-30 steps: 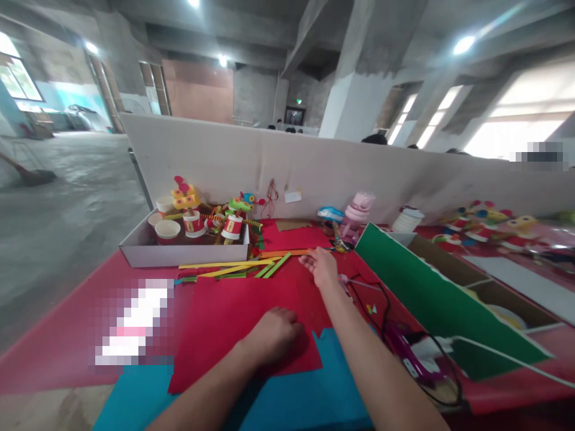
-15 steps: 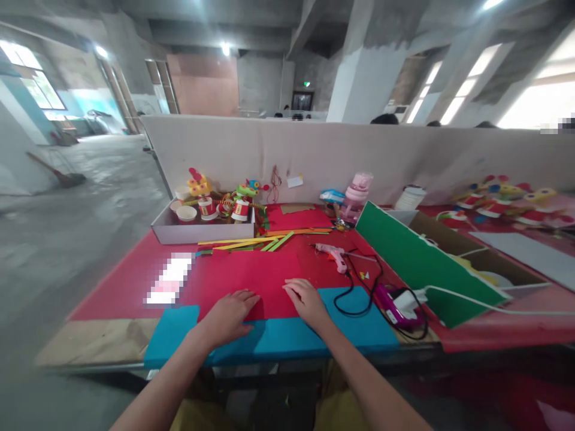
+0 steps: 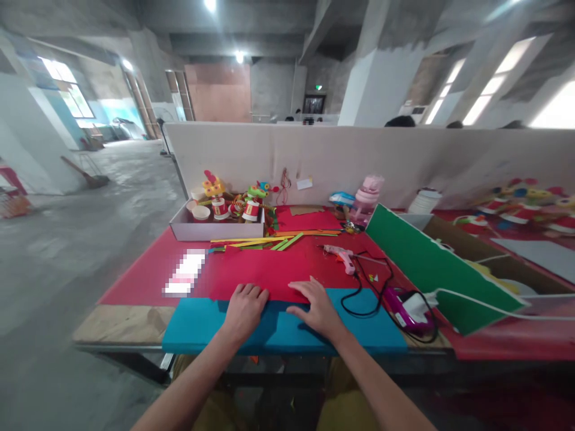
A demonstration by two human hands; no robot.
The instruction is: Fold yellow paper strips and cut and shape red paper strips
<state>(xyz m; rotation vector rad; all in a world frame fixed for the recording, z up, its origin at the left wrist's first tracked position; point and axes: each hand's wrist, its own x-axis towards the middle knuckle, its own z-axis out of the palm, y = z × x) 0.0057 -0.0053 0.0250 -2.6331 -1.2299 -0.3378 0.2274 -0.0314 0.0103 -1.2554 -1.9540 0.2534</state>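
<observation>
A red sheet lies flat on the table, its near edge over a blue sheet. My left hand rests on the near edge of the red sheet, fingers bent over it; its thumb is hidden, so any grip cannot be made out. My right hand is at the sheet's near right corner, thumb and fingers apart, holding nothing. Beyond the sheet lie yellow and green strips. A pink glue gun lies to the right of it.
A white box with cups and figures stands at the back left. On the right are a purple device with cables, a green board and an open box. A pink bottle stands near the partition.
The near edge of the red sheet has moved away from me, baring more of the blue sheet. My left hand's fingers have bent; my right hand's have spread. The view has shifted left.
</observation>
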